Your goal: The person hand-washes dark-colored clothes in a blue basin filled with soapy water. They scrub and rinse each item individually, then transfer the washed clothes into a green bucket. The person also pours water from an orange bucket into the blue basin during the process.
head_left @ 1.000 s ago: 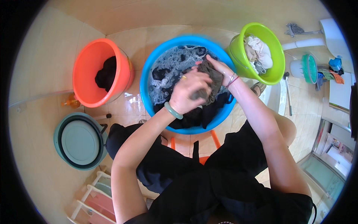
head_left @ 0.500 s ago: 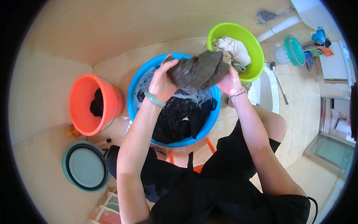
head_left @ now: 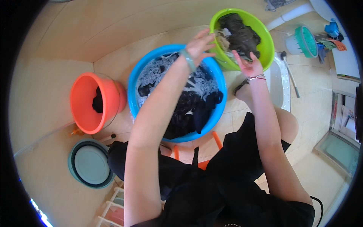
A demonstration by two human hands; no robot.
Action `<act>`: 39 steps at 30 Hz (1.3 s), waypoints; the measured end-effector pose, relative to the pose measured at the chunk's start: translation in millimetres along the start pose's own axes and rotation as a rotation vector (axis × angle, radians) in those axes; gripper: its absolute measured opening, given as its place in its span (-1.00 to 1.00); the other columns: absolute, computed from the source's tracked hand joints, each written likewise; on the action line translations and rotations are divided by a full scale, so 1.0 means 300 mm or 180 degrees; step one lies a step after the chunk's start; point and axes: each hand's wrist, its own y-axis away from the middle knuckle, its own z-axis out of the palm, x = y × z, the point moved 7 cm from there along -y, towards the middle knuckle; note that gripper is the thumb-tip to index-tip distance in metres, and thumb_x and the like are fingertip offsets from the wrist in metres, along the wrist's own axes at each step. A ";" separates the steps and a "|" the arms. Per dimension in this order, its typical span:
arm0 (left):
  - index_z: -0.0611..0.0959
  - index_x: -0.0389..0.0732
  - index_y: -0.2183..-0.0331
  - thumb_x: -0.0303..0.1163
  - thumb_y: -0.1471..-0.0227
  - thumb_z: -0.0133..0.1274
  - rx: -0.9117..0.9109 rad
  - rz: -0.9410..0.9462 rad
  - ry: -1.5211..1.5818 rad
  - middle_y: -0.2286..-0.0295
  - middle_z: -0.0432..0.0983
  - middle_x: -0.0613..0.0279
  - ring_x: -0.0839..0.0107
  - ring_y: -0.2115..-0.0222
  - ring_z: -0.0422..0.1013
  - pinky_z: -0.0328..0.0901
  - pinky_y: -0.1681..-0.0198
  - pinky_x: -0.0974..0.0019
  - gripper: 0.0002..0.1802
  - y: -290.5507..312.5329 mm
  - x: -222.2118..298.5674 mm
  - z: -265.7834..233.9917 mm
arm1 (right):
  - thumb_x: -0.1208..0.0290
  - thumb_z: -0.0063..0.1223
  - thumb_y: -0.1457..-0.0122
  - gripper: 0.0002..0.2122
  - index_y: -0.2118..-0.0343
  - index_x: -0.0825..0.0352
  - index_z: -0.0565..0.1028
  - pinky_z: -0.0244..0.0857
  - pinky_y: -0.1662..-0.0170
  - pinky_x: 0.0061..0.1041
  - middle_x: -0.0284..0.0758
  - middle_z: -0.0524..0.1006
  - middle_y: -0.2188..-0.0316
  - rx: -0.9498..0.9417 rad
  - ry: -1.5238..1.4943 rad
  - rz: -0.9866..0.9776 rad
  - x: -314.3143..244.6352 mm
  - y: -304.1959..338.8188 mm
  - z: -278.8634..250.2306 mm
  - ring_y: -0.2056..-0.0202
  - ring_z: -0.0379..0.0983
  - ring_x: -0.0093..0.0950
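Observation:
A dark olive-brown garment [head_left: 242, 34] lies bunched in the green bucket [head_left: 269, 47], on top of pale laundry [head_left: 224, 41]. My left hand [head_left: 200, 46], fingers spread and holding nothing, is beside the bucket's left rim, above the far edge of the blue basin [head_left: 133, 90]. Over the bucket's near rim is my right hand [head_left: 249, 65], its fingers apart and close to the lower end of the garment. Black clothes [head_left: 189, 113] soak in sudsy water in the basin in front of me.
An orange bucket [head_left: 77, 102] with a dark cloth inside stands on the left. Below it sits a grey-green collapsible basin [head_left: 90, 166]. A white squat toilet [head_left: 279, 87] and a long-handled brush [head_left: 290, 75] are at the right. Between my legs shows an orange stool [head_left: 204, 164].
The olive-brown garment, held between both hands over the blue basin, has gone into the green bucket. Both hands have let go of it and moved right and farther away.

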 end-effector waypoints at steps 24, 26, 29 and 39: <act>0.57 0.18 0.09 -0.32 0.12 0.20 0.2414 0.0392 -0.4389 0.04 0.36 0.17 0.08 0.01 0.30 0.15 0.00 -0.07 -0.55 0.548 -0.376 -0.682 | -0.21 0.01 -0.04 -0.25 -0.26 0.01 0.12 0.11 -0.17 -0.02 0.04 0.08 -0.24 0.0003 0.9162 -0.0735 0.834 -0.552 -0.228 -0.18 0.11 0.06; 0.49 0.15 -0.03 -0.27 0.07 0.17 0.2604 0.0830 -0.5167 -0.05 0.28 0.10 0.05 -0.08 0.21 0.10 -0.07 -0.11 -0.45 0.505 -0.289 -0.690 | -0.17 -0.09 -0.11 -0.36 -0.20 0.08 0.24 0.11 -0.17 -0.04 -0.05 0.19 -0.22 -0.0309 0.9165 -0.0001 0.843 -0.635 -0.292 -0.19 0.15 -0.04; 0.32 0.24 -0.17 -0.26 0.02 0.12 0.2335 -0.0076 -0.5823 -0.13 0.20 -0.01 0.05 -0.09 0.24 0.13 -0.03 -0.16 -0.31 0.432 -0.360 -0.813 | -0.12 -0.12 -0.14 -0.43 -0.14 0.09 0.33 0.12 -0.17 -0.12 -0.10 0.26 -0.18 -0.0162 0.9347 0.0280 0.854 -0.705 -0.359 -0.17 0.19 -0.12; 0.09 0.11 -0.26 -0.07 0.03 0.15 0.1572 -0.1135 -0.4598 -0.21 -0.02 -0.16 -0.22 -0.20 -0.02 0.03 -0.22 -0.08 -0.10 0.299 -0.540 -0.992 | 0.26 0.32 0.10 -0.69 0.35 0.37 0.55 0.37 0.19 -0.45 -0.21 0.58 0.34 -0.0507 0.8068 -0.0937 0.759 -0.713 -0.255 0.32 0.51 -0.38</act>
